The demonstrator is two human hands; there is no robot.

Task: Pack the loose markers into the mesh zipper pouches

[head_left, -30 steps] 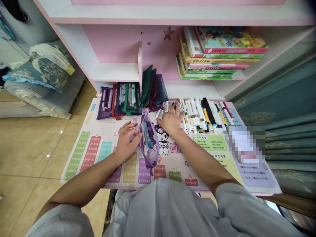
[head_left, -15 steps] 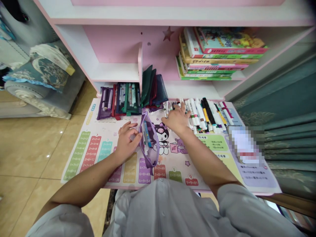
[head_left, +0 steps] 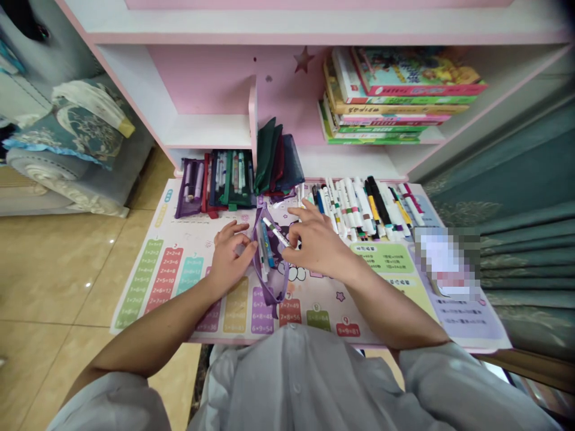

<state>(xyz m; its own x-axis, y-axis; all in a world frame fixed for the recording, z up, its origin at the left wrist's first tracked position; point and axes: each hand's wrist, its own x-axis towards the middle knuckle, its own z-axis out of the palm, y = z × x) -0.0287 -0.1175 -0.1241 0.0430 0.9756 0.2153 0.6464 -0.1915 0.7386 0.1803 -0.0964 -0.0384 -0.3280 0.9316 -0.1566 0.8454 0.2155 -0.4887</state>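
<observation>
An open purple zip pencil pouch (head_left: 284, 281) lies on the desk mat in front of me, with several pens (head_left: 265, 245) inside. My left hand (head_left: 231, 254) pinches the pouch's left edge, its thumb at the rim and its other fingers curled. From the right, my right hand (head_left: 314, 242) grips a white marker (head_left: 276, 232) between thumb and fingers. The marker's far end points up and left over the pouch opening. Beyond that hand lies a row of loose markers (head_left: 354, 203), mostly white, some black or yellow.
Filled mesh pouches (head_left: 191, 185) stand at the back left, beside folded green, red and blue pouches (head_left: 287, 161). A stack of books (head_left: 390, 114) rests on the shelf. A blurred phone (head_left: 444, 263) lies at the right edge of the printed mat (head_left: 188, 302).
My right hand has come back from the marker row toward me and left, now with a white marker in its fingers. The left hand stays at the pouch.
</observation>
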